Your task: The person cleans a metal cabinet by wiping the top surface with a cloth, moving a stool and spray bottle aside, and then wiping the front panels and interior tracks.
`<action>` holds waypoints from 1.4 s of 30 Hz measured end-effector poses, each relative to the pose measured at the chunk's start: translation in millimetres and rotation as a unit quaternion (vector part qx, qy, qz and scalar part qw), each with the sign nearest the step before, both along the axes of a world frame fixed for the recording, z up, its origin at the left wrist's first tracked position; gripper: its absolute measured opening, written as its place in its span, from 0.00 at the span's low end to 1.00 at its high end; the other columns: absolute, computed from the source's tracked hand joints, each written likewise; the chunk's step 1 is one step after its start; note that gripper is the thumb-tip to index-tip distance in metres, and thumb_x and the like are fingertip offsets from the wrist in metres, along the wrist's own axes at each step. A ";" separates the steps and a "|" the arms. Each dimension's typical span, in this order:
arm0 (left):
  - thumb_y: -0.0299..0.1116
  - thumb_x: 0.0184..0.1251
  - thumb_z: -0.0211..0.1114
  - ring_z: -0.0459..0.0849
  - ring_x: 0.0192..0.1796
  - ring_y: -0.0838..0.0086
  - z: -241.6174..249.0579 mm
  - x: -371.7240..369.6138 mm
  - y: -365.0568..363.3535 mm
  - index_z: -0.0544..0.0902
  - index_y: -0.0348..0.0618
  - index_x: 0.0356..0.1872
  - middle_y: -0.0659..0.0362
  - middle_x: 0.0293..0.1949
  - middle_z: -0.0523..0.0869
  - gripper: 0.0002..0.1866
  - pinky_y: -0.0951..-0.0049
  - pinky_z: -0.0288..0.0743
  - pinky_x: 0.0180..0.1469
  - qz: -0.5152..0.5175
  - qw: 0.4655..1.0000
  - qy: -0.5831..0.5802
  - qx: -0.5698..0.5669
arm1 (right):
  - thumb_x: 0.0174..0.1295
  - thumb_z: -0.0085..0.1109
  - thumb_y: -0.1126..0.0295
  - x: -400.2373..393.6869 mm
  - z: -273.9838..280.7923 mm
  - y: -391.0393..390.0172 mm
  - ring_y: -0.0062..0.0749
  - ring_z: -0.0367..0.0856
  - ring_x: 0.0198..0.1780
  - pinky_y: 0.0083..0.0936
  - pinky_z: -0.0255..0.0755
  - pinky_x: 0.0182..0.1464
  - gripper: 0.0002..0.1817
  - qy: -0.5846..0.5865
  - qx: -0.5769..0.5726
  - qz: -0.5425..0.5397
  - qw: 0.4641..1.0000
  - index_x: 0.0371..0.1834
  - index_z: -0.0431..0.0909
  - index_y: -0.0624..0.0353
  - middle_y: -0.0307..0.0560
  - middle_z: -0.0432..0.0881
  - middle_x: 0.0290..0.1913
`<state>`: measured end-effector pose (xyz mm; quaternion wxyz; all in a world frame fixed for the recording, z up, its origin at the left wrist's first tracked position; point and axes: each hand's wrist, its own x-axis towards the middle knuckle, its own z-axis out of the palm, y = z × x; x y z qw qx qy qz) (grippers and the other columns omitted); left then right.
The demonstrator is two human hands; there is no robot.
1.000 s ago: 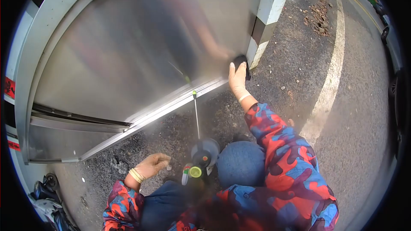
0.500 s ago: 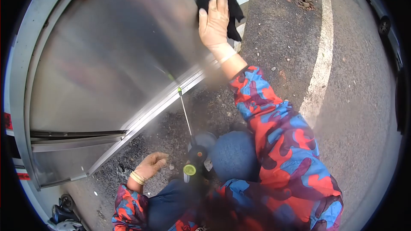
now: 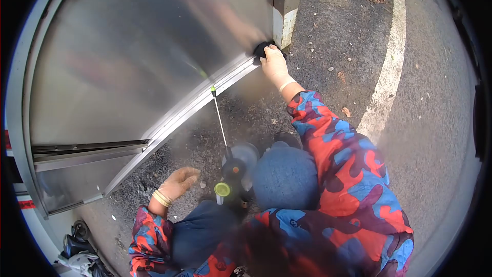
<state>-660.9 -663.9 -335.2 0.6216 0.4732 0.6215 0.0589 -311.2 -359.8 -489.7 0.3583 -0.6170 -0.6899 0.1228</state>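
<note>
While the person crouches on dark asphalt, their right hand (image 3: 274,65) reaches forward and presses a black cloth (image 3: 262,48) against the lower right corner of a large brushed-metal panel (image 3: 154,56). The fingers are folded over the cloth, holding it to the metal just above the panel's bottom rail (image 3: 205,97) and just beside a white and dark post (image 3: 285,5). The left hand (image 3: 179,183) hangs low near the ground, its fingers loosely curled and holding nothing, with bands around the wrist. Between the knees stands a pump sprayer (image 3: 233,172) with a green cap; its thin wand (image 3: 219,118) points up towards the rail. Both sleeves carry a red and blue pattern. To the right, a white painted line (image 3: 384,72) runs along the road.
</note>
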 end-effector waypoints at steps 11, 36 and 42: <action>0.32 0.75 0.55 0.80 0.51 0.74 3.4 13.9 2.7 0.72 0.36 0.59 0.55 0.48 0.81 0.17 0.73 0.75 0.55 0.031 0.999 0.016 -0.003 | 0.58 0.63 0.63 -20.7 -69.0 -95.9 0.54 0.74 0.61 0.35 0.67 0.64 0.28 0.075 -0.319 0.198 0.924 0.60 0.72 0.63 0.63 0.76 0.58; 0.32 0.71 0.58 0.79 0.51 0.64 -173.9 16.4 52.7 0.72 0.43 0.57 0.54 0.53 0.77 0.16 0.58 0.81 0.47 0.506 0.858 -0.087 0.023 | 0.63 0.59 0.66 -11.9 89.9 -124.3 0.40 0.79 0.57 0.30 0.71 0.61 0.22 -0.051 -0.418 0.508 0.751 0.59 0.72 0.63 0.54 0.81 0.55; 0.43 0.69 0.60 0.66 0.67 0.49 -142.1 22.9 30.9 0.64 0.47 0.69 0.47 0.66 0.67 0.30 0.47 0.67 0.65 0.461 0.887 0.002 -0.035 | 0.62 0.61 0.63 -26.2 201.9 -145.1 0.43 0.78 0.58 0.32 0.72 0.61 0.25 -0.267 -0.398 0.567 0.670 0.59 0.71 0.66 0.57 0.79 0.56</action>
